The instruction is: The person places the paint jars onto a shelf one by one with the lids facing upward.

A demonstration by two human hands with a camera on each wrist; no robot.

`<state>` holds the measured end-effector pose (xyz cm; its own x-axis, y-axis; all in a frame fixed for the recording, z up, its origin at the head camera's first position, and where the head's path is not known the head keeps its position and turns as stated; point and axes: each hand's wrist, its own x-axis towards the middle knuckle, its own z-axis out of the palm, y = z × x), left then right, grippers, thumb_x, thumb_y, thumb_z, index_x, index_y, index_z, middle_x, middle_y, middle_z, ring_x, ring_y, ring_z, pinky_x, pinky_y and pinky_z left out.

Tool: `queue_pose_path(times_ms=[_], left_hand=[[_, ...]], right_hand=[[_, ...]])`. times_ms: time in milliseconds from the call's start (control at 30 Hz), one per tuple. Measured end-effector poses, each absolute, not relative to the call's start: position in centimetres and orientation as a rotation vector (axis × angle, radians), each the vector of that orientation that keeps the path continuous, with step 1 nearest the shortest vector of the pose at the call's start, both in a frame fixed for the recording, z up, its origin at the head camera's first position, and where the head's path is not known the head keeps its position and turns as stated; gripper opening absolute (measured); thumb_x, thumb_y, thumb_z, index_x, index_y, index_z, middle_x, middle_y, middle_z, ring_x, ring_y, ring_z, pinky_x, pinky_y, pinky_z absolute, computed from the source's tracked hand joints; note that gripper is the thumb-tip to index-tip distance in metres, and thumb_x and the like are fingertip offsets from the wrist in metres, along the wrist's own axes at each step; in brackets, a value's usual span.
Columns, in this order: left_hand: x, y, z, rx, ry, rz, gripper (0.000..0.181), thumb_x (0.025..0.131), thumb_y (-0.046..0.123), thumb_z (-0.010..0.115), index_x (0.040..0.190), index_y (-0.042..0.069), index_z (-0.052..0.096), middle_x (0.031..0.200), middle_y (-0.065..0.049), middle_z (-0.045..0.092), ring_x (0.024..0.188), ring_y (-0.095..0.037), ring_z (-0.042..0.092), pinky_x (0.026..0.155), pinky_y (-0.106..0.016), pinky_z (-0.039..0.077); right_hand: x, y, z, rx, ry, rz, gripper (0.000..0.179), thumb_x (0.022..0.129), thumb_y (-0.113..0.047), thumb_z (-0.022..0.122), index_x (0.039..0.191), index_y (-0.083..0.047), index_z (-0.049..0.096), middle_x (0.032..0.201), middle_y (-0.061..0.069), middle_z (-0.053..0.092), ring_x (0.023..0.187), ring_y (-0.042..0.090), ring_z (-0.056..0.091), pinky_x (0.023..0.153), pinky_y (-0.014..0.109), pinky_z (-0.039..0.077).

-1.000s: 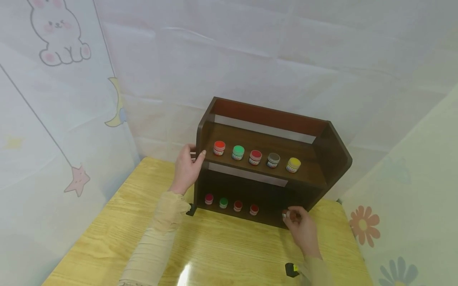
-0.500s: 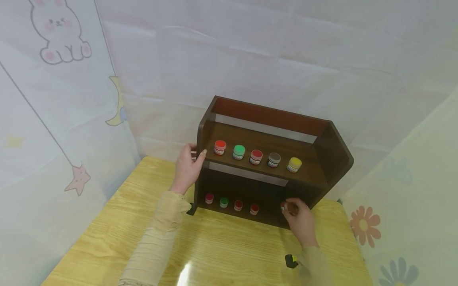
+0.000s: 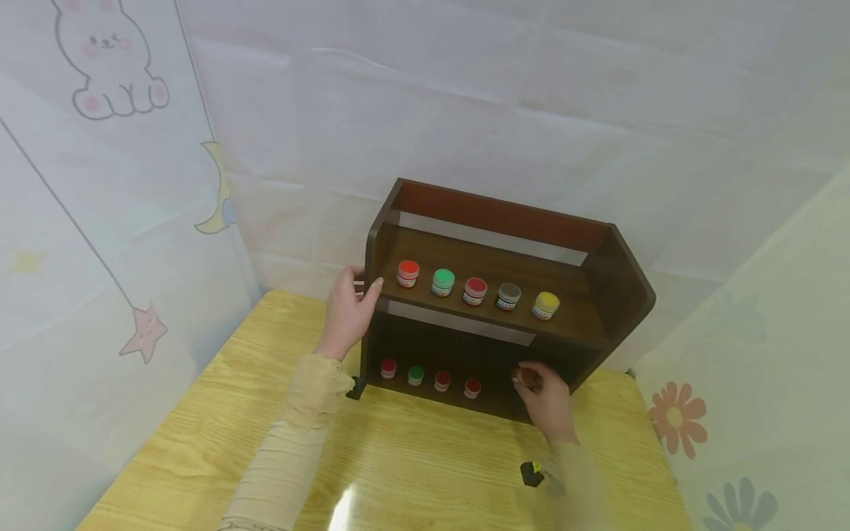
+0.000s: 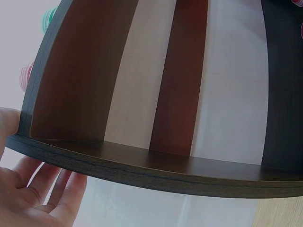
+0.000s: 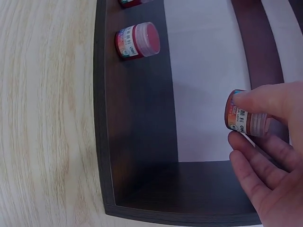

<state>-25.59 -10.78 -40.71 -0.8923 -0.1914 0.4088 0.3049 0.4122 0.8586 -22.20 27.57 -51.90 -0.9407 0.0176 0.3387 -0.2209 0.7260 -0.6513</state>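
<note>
My left hand [image 3: 348, 310] grips the left side panel of a dark brown two-tier shelf [image 3: 624, 284], thumb on the front edge and fingers outside, as the left wrist view shows. Between thumb and fingers, my right hand [image 3: 550, 404] pinches a small paint jar [image 5: 241, 116], reddish brown with a clear lid and printed label. That jar is tilted, held above the lower board near its right end. To its left on this board stand a crimson jar [image 3: 388, 369], a green jar [image 3: 415, 376] and two red jars, the nearest a red jar [image 5: 137, 40].
Several paint jars line the upper board, from an orange-red jar [image 3: 408, 274] at left to a yellow jar [image 3: 546, 305] at right. The shelf stands on a wood-grain table [image 3: 412, 457], with a pale printed wall sheet [image 3: 465, 110] behind it.
My right hand has carried the brown jar a little left and deeper into the lower compartment. The left hand keeps its hold in the same place.
</note>
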Motion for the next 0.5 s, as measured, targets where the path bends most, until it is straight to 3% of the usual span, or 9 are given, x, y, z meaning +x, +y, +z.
queue_pose_path(times_ms=[200,500], left_hand=[[-25.59,-10.84,-40.70,-0.099,-2.224,-1.488,0.039,0.102,0.027,0.063,0.128,-0.002,0.055,0.121,-0.017,0.060,0.105,-0.032,0.062,0.091,-0.044,0.054],[-25.53,-10.88,-40.71,-0.105,-2.219,-1.486,0.040,0.102,0.027,0.063,0.128,-0.002,0.055,0.121,-0.017,0.060,0.105,-0.032,0.062,0.090,-0.044,0.054]], right_hand=[[-22.55,27.46,-51.86,0.122,-2.658,1.064,0.044,0.092,-0.005,0.074,0.133,0.002,0.060,0.116,0.023,0.067,0.100,0.040,0.068,0.083,0.054,0.056],[-23.19,27.44,-52.51,0.096,-2.719,1.105,0.039,0.093,-0.007,0.074,0.128,0.003,0.062,0.109,0.020,0.071,0.094,0.036,0.070,0.079,0.051,0.057]])
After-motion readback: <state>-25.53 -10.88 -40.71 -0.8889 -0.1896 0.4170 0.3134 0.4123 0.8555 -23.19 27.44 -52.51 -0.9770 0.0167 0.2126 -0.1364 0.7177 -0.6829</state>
